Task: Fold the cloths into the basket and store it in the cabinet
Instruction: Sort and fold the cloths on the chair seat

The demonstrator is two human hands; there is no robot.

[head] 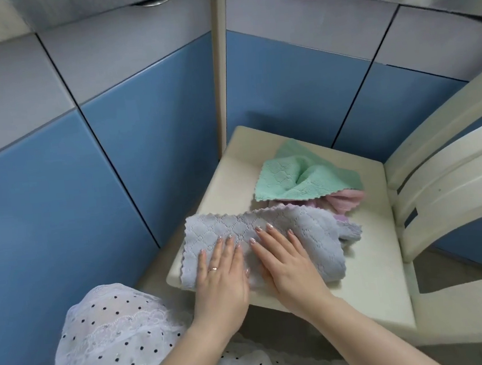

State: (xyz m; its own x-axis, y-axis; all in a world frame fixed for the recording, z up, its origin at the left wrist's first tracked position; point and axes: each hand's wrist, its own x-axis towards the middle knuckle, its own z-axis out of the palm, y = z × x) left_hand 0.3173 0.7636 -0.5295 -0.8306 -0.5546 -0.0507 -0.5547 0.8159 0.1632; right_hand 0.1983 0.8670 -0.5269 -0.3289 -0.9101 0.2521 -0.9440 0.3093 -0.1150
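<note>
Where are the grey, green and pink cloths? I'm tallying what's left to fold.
grey cloth (306, 226): head view, quilted face beyond the fingertips.
green cloth (298, 176): head view, crumpled middle.
pink cloth (349, 200): head view, part showing from under the green one.

- The grey cloth was soft fabric with a quilted, diamond-stitched pile and scalloped edges.
- The green cloth had the same embossed, matt texture.
- The pink cloth looked fluffy and matt.
- The chair was cream, smooth and faintly satin.
- The cabinet doors were blue, smooth and glossy, with brushed grey panels above.
- The dress was sheer white lace with black dots.
</note>
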